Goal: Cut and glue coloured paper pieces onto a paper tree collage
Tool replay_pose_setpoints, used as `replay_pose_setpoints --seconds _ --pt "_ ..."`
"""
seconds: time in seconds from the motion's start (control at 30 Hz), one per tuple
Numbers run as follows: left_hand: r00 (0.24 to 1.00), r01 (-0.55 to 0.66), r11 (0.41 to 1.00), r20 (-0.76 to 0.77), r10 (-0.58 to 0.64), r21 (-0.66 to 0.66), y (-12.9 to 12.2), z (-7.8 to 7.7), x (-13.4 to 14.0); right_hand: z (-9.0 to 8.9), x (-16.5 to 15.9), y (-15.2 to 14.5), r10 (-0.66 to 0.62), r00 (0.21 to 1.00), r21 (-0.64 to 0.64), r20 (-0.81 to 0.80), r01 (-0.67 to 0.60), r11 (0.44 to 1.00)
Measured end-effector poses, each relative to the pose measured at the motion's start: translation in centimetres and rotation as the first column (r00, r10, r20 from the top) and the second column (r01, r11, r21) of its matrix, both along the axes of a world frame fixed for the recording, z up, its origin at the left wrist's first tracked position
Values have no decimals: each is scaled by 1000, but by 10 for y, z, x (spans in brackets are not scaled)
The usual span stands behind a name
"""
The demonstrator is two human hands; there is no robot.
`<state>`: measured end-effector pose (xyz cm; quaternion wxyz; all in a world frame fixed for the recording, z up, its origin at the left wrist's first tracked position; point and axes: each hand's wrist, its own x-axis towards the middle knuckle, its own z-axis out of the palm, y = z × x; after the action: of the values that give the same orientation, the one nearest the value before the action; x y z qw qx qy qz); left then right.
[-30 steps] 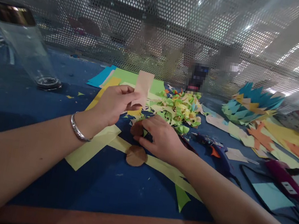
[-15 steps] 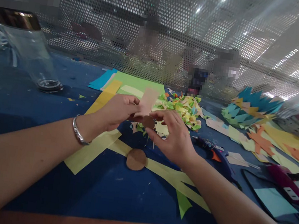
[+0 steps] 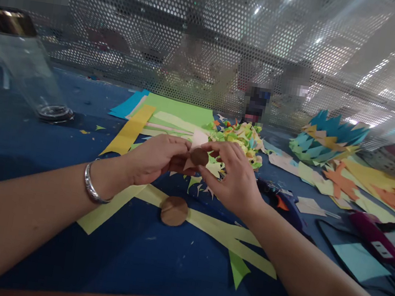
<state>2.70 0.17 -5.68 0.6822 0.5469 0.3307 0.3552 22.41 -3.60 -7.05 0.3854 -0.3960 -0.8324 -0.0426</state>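
My left hand (image 3: 164, 159) wears a silver bangle at the wrist and pinches a pale pink paper strip (image 3: 199, 139) above the table. Between thumb and fingers, my right hand (image 3: 232, 175) grips a small brown cardboard disc (image 3: 199, 157), which lies against the strip. A larger brown cardboard disc (image 3: 174, 211) rests on yellow paper strips (image 3: 208, 224) below the hands. Behind the right hand is a heap of yellow and green paper scraps (image 3: 243, 137). A blue glue gun (image 3: 287, 203) lies to the right, partly hidden by my forearm.
A glass bottle (image 3: 34, 69) stands at left. Green paper sheets (image 3: 181, 108) lie at the back, before a perforated metal screen (image 3: 127, 23). On the right are a layered paper crown (image 3: 327, 137), orange cutouts (image 3: 341, 181), a purple power strip (image 3: 377, 239) and black cables.
The small disc has come up against the pink strip, and the strip is lower and turned between my hands. The whole view has shifted slightly, moving the table things leftward.
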Motion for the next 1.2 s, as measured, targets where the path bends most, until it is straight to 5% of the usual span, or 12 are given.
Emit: replay_pose_setpoints --seconds 0.77,0.93,1.2 --pt "1000 -11 997 -24 13 75 -7 -2 2 1 0 -2 27 1000 -7 -9 -27 1000" --pt "999 -31 996 12 30 82 -7 -2 2 1 0 -3 0 990 -48 -139 -7 999" --pt "1000 -3 991 22 0 132 -8 1 6 -1 3 -2 -31 903 -292 -429 -107 951"
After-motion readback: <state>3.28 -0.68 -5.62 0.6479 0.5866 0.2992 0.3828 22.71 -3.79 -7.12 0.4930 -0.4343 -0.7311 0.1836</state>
